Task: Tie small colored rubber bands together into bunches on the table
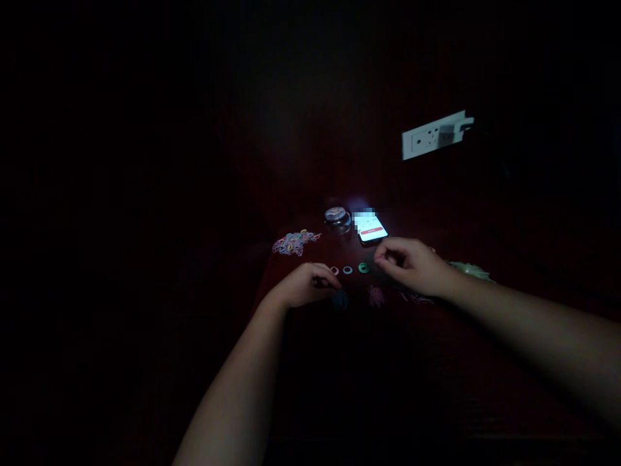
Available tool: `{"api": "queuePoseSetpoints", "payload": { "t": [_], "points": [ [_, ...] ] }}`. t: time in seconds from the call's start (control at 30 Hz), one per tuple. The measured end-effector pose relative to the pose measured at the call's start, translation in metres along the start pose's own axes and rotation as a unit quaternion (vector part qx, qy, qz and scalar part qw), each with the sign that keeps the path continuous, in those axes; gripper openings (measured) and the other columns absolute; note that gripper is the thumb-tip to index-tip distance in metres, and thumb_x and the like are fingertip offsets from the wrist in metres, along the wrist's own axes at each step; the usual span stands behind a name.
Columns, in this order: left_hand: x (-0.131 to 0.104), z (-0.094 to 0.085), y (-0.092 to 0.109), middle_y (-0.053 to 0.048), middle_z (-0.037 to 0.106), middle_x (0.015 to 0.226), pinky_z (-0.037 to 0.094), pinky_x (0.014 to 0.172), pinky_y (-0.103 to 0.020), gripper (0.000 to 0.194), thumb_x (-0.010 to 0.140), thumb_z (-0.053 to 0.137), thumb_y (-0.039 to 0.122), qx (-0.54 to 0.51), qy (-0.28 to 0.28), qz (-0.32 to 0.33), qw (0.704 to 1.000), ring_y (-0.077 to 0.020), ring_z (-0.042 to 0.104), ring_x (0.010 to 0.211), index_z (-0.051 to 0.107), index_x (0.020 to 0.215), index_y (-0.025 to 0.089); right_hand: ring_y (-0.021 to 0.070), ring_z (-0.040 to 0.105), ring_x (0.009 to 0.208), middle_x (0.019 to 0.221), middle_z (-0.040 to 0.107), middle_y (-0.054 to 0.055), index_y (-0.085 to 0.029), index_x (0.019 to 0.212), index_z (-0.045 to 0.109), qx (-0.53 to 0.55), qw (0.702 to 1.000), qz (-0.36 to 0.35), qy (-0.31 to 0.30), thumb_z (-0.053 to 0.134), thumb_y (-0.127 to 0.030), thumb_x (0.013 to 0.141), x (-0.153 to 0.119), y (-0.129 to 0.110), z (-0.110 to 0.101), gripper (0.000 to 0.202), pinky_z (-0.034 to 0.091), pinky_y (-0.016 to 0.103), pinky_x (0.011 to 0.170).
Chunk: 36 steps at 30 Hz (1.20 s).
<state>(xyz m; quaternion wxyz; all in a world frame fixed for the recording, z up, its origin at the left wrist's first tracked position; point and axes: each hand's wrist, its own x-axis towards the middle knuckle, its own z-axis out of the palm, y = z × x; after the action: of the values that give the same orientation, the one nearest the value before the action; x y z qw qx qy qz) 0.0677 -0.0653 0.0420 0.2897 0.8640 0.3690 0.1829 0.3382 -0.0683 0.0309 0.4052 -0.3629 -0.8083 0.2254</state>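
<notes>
Near the left end of a row of small rings, my left hand has its fingers curled and pressed together; what they hold, if anything, is hidden. Beside its fingertips are a pale pink ring and a blue ring. A green ring lies farther right. My right hand is pinched just below the lit phone; anything between its fingertips is too small to name. Under my left fingertips lies a dark teal pile, with a pink-purple pile to its right.
A multicoloured heap of small bands lies at the left. Behind the rings stands a round lidded jar. Pale green bands lie beyond my right wrist. A white power socket is at the upper right. The surroundings are very dark.
</notes>
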Motion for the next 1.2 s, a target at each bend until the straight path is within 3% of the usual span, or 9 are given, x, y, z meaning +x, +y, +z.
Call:
{"api": "queuePoseSetpoints", "payload": {
  "t": [0.13, 0.2, 0.27, 0.33, 0.4, 0.57, 0.73, 0.87, 1.2],
  "points": [
    [0.000, -0.001, -0.017, -0.006, 0.067, 0.095, 0.046, 0.067, -0.024, 0.021, 0.081, 0.058, 0.018, 0.032, 0.097, -0.058, 0.993, -0.0121, 0.059, 0.075, 0.072, 0.096, 0.017, 0.0099, 0.043, 0.050, 0.056, 0.050, -0.003, -0.016, 0.075, 0.060, 0.005, 1.000, -0.002, 0.003, 0.056, -0.031, 0.083, -0.001, 0.002, -0.001, 0.017, 0.032, 0.023, 0.047],
    [-0.002, -0.004, -0.033, -0.005, 0.069, 0.088, 0.048, 0.070, -0.026, 0.023, 0.081, 0.055, 0.018, 0.087, 0.183, -0.144, 0.969, -0.0131, 0.060, 0.073, 0.070, 0.099, 0.016, 0.0100, 0.043, 0.051, 0.056, 0.050, -0.003, -0.016, 0.075, 0.060, 0.005, 1.000, -0.007, 0.003, 0.056, -0.031, 0.083, -0.001, 0.002, -0.001, 0.017, 0.032, 0.023, 0.048],
    [-0.004, -0.009, -0.049, -0.008, 0.070, 0.097, 0.049, 0.079, -0.028, 0.027, 0.079, 0.057, 0.017, 0.144, 0.252, -0.229, 0.929, -0.0157, 0.063, 0.082, 0.067, 0.104, 0.015, 0.0104, 0.044, 0.052, 0.057, 0.051, -0.002, -0.016, 0.075, 0.061, 0.000, 1.000, -0.011, 0.004, 0.056, -0.031, 0.083, -0.001, 0.003, -0.001, 0.017, 0.033, 0.023, 0.049],
    [-0.006, -0.013, -0.062, -0.013, 0.067, 0.110, 0.048, 0.087, -0.029, 0.034, 0.077, 0.061, 0.019, 0.190, 0.278, -0.296, 0.894, -0.0196, 0.064, 0.095, 0.065, 0.110, 0.014, 0.0107, 0.045, 0.052, 0.058, 0.052, -0.002, -0.016, 0.076, 0.061, -0.004, 1.000, -0.012, 0.004, 0.055, -0.031, 0.083, 0.000, 0.003, -0.001, 0.017, 0.033, 0.023, 0.049],
    [-0.007, -0.016, -0.068, -0.015, 0.065, 0.119, 0.046, 0.092, -0.030, 0.039, 0.077, 0.063, 0.023, 0.213, 0.275, -0.333, 0.877, -0.0221, 0.063, 0.104, 0.064, 0.114, 0.013, 0.0108, 0.045, 0.052, 0.058, 0.052, -0.002, -0.016, 0.076, 0.061, -0.006, 1.000, -0.011, 0.004, 0.055, -0.031, 0.084, 0.000, 0.004, -0.001, 0.018, 0.033, 0.024, 0.049],
    [-0.005, -0.016, -0.065, -0.009, 0.071, 0.107, 0.047, 0.087, -0.029, 0.025, 0.082, 0.057, 0.025, 0.190, 0.252, -0.331, 0.889, -0.0204, 0.066, 0.095, 0.071, 0.102, 0.019, 0.0106, 0.044, 0.052, 0.058, 0.051, -0.002, -0.016, 0.076, 0.060, -0.005, 1.000, -0.007, 0.004, 0.055, -0.032, 0.083, -0.001, 0.005, -0.001, 0.018, 0.033, 0.023, 0.048],
    [-0.002, -0.012, -0.058, -0.005, 0.073, 0.091, 0.048, 0.074, -0.026, 0.024, 0.079, 0.063, 0.039, 0.176, 0.235, -0.304, 0.906, -0.0180, 0.066, 0.079, 0.073, 0.093, 0.022, 0.0109, 0.045, 0.052, 0.059, 0.052, -0.002, -0.017, 0.077, 0.061, 0.000, 1.000, -0.005, 0.002, 0.056, -0.030, 0.083, -0.002, 0.006, -0.001, 0.016, 0.034, 0.023, 0.048],
    [0.000, -0.010, -0.056, -0.003, 0.073, 0.081, 0.046, 0.067, -0.024, 0.015, 0.079, 0.062, 0.032, 0.184, 0.229, -0.303, 0.907, -0.0155, 0.064, 0.071, 0.072, 0.084, 0.021, 0.0107, 0.044, 0.052, 0.059, 0.051, -0.001, -0.017, 0.075, 0.060, -0.001, 1.000, -0.007, 0.002, 0.055, -0.030, 0.084, -0.002, 0.004, -0.001, 0.017, 0.034, 0.023, 0.048],
    [0.003, -0.009, -0.052, -0.004, 0.073, 0.087, 0.043, 0.067, -0.023, 0.014, 0.082, 0.057, 0.030, 0.159, 0.266, -0.279, 0.909, -0.0159, 0.064, 0.074, 0.067, 0.083, 0.021, 0.0109, 0.045, 0.052, 0.059, 0.052, -0.001, -0.016, 0.076, 0.060, -0.007, 1.000, -0.008, 0.000, 0.054, -0.031, 0.085, -0.002, 0.003, -0.001, 0.018, 0.035, 0.024, 0.048]
  ]
}}
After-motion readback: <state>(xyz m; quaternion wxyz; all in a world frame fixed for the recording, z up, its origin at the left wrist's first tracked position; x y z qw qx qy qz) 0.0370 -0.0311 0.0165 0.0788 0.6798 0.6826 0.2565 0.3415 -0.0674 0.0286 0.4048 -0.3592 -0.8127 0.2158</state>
